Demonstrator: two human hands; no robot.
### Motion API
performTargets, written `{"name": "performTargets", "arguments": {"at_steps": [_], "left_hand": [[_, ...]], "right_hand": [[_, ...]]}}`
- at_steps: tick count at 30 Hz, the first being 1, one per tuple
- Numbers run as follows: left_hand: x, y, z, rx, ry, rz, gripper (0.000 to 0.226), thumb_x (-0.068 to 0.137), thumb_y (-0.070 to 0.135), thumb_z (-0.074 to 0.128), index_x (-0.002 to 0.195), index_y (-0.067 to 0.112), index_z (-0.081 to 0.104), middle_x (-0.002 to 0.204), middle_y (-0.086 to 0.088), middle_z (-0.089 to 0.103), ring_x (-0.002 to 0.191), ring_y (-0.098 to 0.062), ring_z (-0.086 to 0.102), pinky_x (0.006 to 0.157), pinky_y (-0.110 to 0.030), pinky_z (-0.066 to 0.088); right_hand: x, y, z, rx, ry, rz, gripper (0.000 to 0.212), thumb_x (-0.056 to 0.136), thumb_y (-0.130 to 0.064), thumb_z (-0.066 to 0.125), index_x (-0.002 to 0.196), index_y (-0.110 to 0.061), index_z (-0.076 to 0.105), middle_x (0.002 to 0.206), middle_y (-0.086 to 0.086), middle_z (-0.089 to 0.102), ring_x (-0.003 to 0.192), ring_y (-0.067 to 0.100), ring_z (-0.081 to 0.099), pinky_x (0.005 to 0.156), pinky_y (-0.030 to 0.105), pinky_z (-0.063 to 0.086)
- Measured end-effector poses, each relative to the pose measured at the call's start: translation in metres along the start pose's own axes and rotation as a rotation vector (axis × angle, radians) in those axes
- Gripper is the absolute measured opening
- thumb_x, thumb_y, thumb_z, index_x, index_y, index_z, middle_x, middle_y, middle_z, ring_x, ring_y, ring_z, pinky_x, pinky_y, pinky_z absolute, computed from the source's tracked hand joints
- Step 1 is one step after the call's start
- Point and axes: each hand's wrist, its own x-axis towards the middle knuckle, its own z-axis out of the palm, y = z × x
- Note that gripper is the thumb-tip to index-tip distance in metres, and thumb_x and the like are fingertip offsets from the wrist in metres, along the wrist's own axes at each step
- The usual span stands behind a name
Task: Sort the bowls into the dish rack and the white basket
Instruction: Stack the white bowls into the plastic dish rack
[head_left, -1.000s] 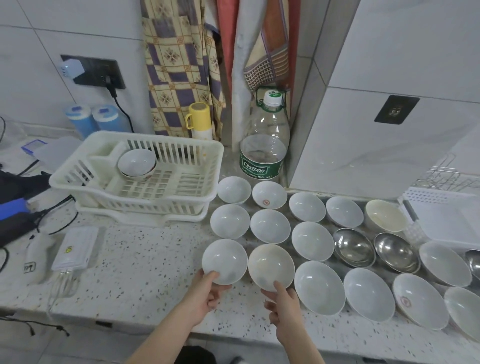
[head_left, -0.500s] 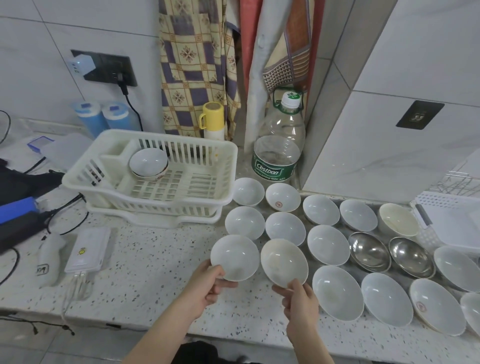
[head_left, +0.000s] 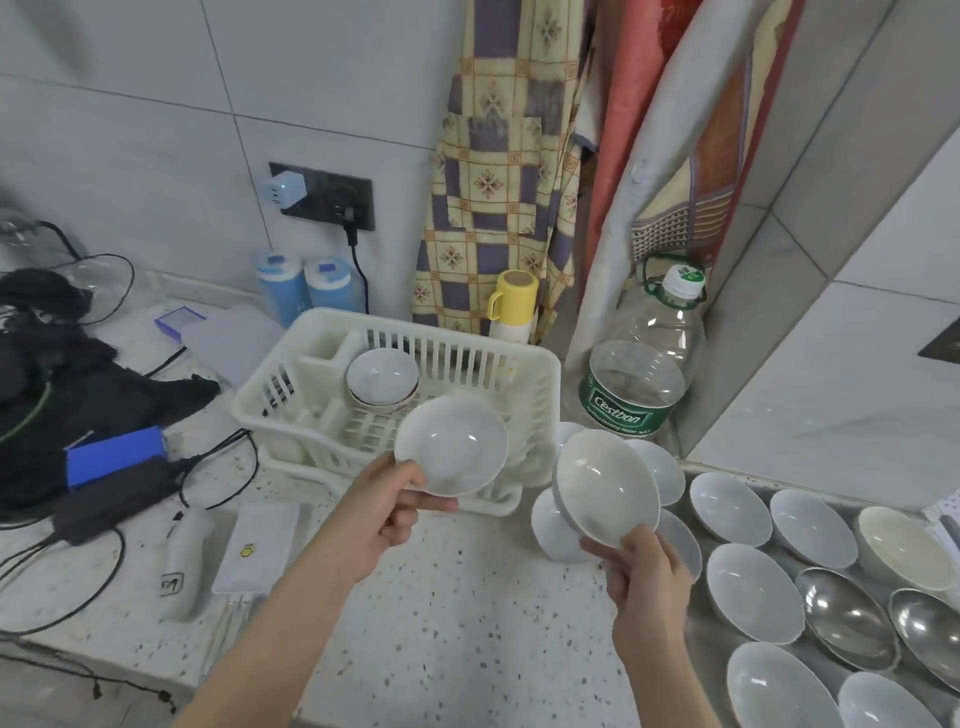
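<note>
My left hand (head_left: 384, 506) pinches the near rim of a small white bowl (head_left: 451, 446), held in the air over the front right corner of the cream dish rack (head_left: 291, 384). My right hand (head_left: 644, 571) pinches the rim of a second white bowl (head_left: 605, 486), tilted and lifted above the bowls on the counter. One bowl with a red-brown rim (head_left: 382, 375) lies inside the rack. Several white bowls (head_left: 730, 506) and two steel bowls (head_left: 844, 616) stand in rows at the right. The white basket shows only as a sliver at the right edge (head_left: 948, 512).
A large clear water bottle (head_left: 641, 374) and a yellow-capped flask (head_left: 511, 306) stand behind the rack. Cables, a blue box (head_left: 117, 454), a white power bank (head_left: 257, 545) and dark cloth lie on the speckled counter (head_left: 467, 613) at the left. Cloths hang on the wall.
Both hands have lifted their bowls off the counter and carried them up and left toward the dish rack. The camera has swung left, so the basket slid almost out of view.
</note>
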Motion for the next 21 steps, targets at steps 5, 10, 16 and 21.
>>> {"name": "performTargets", "arguments": {"at_steps": [5,10,16,21], "left_hand": [[0.029,0.043,-0.043,0.029,0.127,0.021,0.029,0.086,0.006,0.049,0.113,0.015,0.054,0.088,-0.027,0.074,0.034,-0.007,0.029,0.035,-0.017,0.022],[0.059,0.077,-0.07,0.134,0.237,0.057,0.018,0.089,0.004,0.048,0.105,0.011,0.053,0.077,-0.025,0.074,0.036,-0.009,0.051,0.031,-0.014,0.019],[0.096,0.092,-0.091,0.183,0.247,0.017,0.013,0.09,0.005,0.047,0.1,0.004,0.055,0.075,-0.024,0.074,0.031,-0.006,0.036,0.03,-0.015,0.02],[0.135,0.09,-0.099,0.27,0.263,0.013,0.017,0.09,0.008,0.044,0.102,0.006,0.056,0.071,-0.021,0.074,0.035,-0.01,0.033,0.033,-0.017,0.019]], "right_hand": [[0.009,-0.006,0.05,0.01,-0.029,-0.048,0.016,0.084,-0.004,0.044,0.07,-0.01,0.049,0.066,0.025,0.07,0.035,0.01,0.016,0.032,0.016,0.02],[0.022,-0.003,0.093,-0.022,-0.08,-0.088,0.012,0.084,-0.007,0.046,0.073,-0.006,0.051,0.067,0.025,0.07,0.033,0.01,0.021,0.031,0.016,0.023],[0.043,-0.002,0.143,-0.065,-0.093,-0.146,0.014,0.085,-0.003,0.046,0.072,-0.002,0.053,0.051,0.022,0.063,0.036,0.015,0.032,0.032,0.016,0.023],[0.063,-0.002,0.181,-0.135,-0.135,-0.109,0.012,0.084,-0.005,0.046,0.085,-0.003,0.058,0.065,0.025,0.07,0.032,0.009,0.025,0.032,0.016,0.026]]}}
